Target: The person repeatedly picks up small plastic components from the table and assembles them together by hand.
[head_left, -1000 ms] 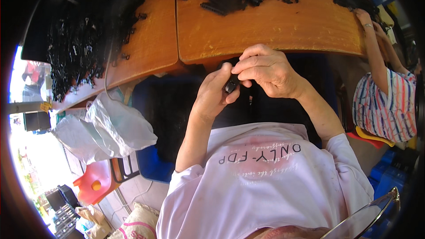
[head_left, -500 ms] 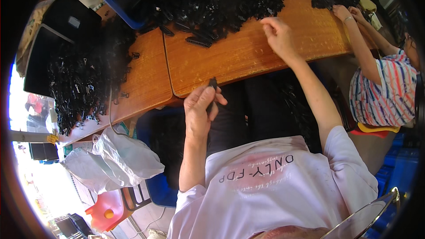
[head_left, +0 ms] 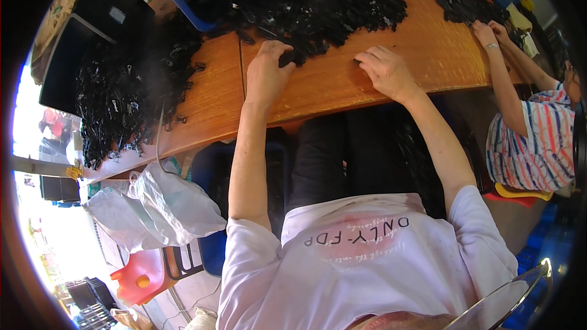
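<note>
A large heap of small black clip-like plastic pieces [head_left: 330, 6] covers the far middle of the wooden table [head_left: 342, 79]. At the heap's near edge, my left hand [head_left: 264, 73] pinches a black plastic piece [head_left: 286, 58] between thumb and fingers. Further right, my right hand [head_left: 389, 74] rests low over the bare wood, its fingers bent and drawn together. A tiny dark bit shows at those fingertips, too small to name. To the left lies a second pile of black clips [head_left: 116, 104], some with shiny metal parts.
A blue bin [head_left: 205, 24] leans over the heap, and black crates [head_left: 110, 9] stand at far left. White plastic bags [head_left: 162, 208] hang below the table's left edge. At right, another person's hands [head_left: 489, 33] work at a separate black pile [head_left: 458, 3].
My left hand has moved forward from above my lap to the heap's near edge. My right hand has shifted slightly nearer on the table, fingers now lowered towards the wood.
</note>
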A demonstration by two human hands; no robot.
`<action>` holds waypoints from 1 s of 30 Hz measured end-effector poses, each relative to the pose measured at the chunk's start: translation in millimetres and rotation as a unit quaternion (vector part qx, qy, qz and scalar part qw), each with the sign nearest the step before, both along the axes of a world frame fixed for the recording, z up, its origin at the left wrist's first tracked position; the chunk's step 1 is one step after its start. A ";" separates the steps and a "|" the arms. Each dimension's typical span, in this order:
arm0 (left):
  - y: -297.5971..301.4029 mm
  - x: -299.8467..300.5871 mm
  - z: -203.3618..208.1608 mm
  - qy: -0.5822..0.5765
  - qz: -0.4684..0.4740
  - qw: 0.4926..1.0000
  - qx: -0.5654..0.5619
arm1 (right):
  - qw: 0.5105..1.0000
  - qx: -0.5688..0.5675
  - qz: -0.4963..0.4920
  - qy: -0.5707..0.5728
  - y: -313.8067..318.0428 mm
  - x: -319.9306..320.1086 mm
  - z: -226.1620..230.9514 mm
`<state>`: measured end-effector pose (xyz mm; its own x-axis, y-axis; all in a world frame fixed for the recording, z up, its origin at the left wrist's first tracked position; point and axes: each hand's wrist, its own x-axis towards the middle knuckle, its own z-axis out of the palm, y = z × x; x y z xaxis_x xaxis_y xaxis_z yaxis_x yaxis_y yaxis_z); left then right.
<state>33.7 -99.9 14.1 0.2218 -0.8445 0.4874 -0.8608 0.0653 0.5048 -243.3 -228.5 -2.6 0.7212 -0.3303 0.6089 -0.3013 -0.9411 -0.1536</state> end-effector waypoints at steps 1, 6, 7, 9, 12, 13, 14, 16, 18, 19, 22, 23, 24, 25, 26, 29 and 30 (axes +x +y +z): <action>2.8 -6.4 2.3 -0.017 0.005 1.000 0.009 | 1.000 -0.023 0.015 -0.014 9.1 -2.2 0.2; 24.5 -20.7 12.1 -0.128 0.063 0.987 0.069 | 0.999 0.003 0.047 -0.002 25.9 -16.6 3.0; 27.8 -21.6 9.2 -0.125 0.064 0.989 0.051 | 0.999 0.011 0.043 0.015 27.5 -18.8 5.5; 37.9 -27.9 2.9 -0.122 0.063 0.990 0.033 | 0.999 0.008 0.036 0.014 27.3 -20.1 1.6; 63.3 -51.2 -0.7 0.293 0.103 0.951 -0.006 | 0.999 -0.017 0.033 -0.022 41.5 -20.8 1.9; 76.2 -54.8 -1.2 0.537 0.024 0.843 -0.032 | 0.997 -0.038 0.044 -0.059 51.7 -19.1 4.4; 86.8 -57.9 -4.0 0.741 -0.055 0.667 -0.056 | 0.997 -0.036 0.046 -0.058 60.7 -19.4 5.1; 101.6 -70.0 -7.7 0.782 -0.071 0.618 -0.042 | 0.990 -0.101 0.052 -0.089 79.9 -19.7 7.6; 109.8 -79.6 -12.2 0.820 -0.085 0.565 -0.027 | 0.986 -0.125 0.061 -0.095 95.7 -13.1 10.5; 112.1 -84.0 -15.1 0.807 -0.091 0.583 -0.021 | 0.985 -0.114 0.067 -0.114 101.8 -10.6 9.7; 120.3 -90.0 -27.6 0.804 -0.109 0.584 -0.009 | 0.985 -0.066 0.074 -0.139 121.3 -7.8 10.4; 120.6 -96.7 -27.8 0.819 -0.112 0.563 -0.015 | 0.984 -0.031 0.078 -0.159 126.9 -6.0 11.4; 121.4 -101.6 -28.1 0.832 -0.115 0.542 -0.021 | 0.981 0.003 0.083 -0.178 132.8 -4.1 13.1; 123.5 -103.1 -28.6 0.841 -0.130 0.526 -0.004 | 0.978 0.033 0.078 -0.192 139.6 -2.0 15.9; 124.5 -105.4 -29.5 0.841 -0.127 0.525 -0.006 | 0.978 0.036 0.081 -0.192 145.1 0.2 17.0; 127.1 -111.6 -29.1 0.841 -0.151 0.518 0.029 | 0.964 0.088 0.083 -0.237 156.9 6.7 16.5; 128.1 -114.2 -26.5 0.842 -0.149 0.518 0.028 | 0.964 0.090 0.084 -0.236 160.4 8.8 16.9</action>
